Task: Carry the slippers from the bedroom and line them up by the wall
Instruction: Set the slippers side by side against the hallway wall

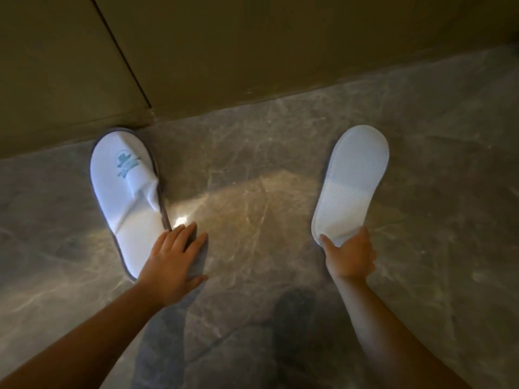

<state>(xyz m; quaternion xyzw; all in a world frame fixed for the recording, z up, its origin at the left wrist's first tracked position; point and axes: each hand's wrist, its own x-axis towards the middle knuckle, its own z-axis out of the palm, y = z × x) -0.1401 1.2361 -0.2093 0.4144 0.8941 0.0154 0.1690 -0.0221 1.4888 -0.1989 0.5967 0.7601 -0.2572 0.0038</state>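
A white slipper with a blue logo lies upright on the marble floor, its toe touching the foot of the wall. My left hand rests on its heel end, fingers spread over the edge. A second white slipper is turned sole up, its ribbed underside facing me. My right hand grips its heel and holds it above the floor, to the right of the first slipper, toe pointing towards the wall.
The grey veined marble floor runs along the olive-brown wall. A dark vertical seam splits the wall panels above the left slipper. A bright light patch lies between the slippers, and my shadow falls near the bottom.
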